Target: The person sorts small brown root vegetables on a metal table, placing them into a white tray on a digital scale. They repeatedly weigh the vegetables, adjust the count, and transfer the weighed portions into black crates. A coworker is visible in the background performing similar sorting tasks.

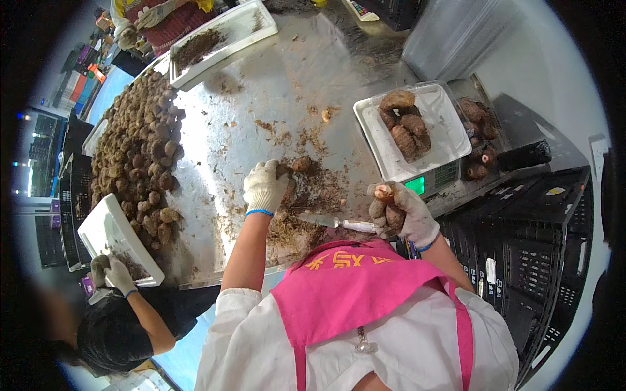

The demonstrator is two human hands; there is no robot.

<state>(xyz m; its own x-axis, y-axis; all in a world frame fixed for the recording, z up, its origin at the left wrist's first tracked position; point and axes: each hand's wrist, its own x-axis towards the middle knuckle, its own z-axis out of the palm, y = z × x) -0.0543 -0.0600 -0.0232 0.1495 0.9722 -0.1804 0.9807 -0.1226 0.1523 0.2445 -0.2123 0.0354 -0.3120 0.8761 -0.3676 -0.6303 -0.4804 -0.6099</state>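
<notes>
My left hand [266,188], in a cream knitted glove, has its fingers curled over a brown taro-like corm [289,188] on the metal table. Beside its fingertips lies another rough corm [302,164]. My right hand [413,212], gloved too, is closed around several corms [391,210], one with a pale cut end. A knife [342,223] with a whitish handle lies between my hands, its blade towards the left; whether my right hand touches the handle cannot be told. Soil and root scraps [293,229] cover the table there.
A white tray [364,115] of corms rests on a digital scale [440,178], with more corms [477,117] behind. A large corm heap [137,146] lies left. White trays [234,44] [117,215] stand far and near left. Black crates [518,234] are right. Two other gloved people work nearby.
</notes>
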